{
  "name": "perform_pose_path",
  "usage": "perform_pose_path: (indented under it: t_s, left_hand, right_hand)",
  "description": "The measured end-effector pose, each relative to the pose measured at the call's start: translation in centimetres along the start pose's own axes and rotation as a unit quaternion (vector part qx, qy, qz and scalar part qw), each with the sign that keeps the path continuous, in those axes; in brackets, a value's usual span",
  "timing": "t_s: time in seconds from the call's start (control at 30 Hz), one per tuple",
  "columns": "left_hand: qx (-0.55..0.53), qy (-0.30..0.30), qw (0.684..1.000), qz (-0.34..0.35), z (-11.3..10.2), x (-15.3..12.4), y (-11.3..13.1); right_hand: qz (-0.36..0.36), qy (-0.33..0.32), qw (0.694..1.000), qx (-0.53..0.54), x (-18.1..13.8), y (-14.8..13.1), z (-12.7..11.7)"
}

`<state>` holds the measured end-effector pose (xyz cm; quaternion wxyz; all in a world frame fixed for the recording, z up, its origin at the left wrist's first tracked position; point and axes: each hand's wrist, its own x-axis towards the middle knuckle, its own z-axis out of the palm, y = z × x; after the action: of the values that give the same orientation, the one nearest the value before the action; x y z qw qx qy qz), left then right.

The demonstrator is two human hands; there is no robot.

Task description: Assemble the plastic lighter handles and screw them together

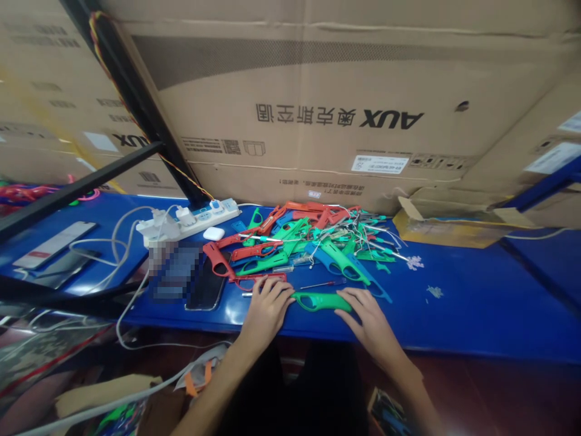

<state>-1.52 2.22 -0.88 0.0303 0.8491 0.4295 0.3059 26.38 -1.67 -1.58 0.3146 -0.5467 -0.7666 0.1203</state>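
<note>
A green lighter casing (323,301), long and with a trigger loop, lies crosswise between my hands near the table's front edge. My left hand (270,306) pinches its narrow left end. The broad right end is between the thumb and fingers of my right hand (367,318). Just behind the casing lies a thin screwdriver (320,284). Close beyond my left fingertips is a red lighter casing (218,260). Farther back spreads a heap of red, green and blue lighter parts, with a green casing (340,261) at its front and white wires on top.
The blue table (476,303) ends just before my body. To the left are a white power strip (195,221) with plugged-in chargers, a black phone (206,284) and loose cables. An opened yellow carton (449,230) stands behind right, against a large cardboard box (318,72).
</note>
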Motion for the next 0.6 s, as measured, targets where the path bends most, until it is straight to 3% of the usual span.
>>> perform_pose_path:
  t_s: [0.6]
  left_hand:
    - [-0.035, 0.000, 0.999, -0.018, 0.09, -0.28, -0.47]
  right_hand:
    - [0.028, 0.015, 0.999, 0.028, -0.26, -0.09, -0.09]
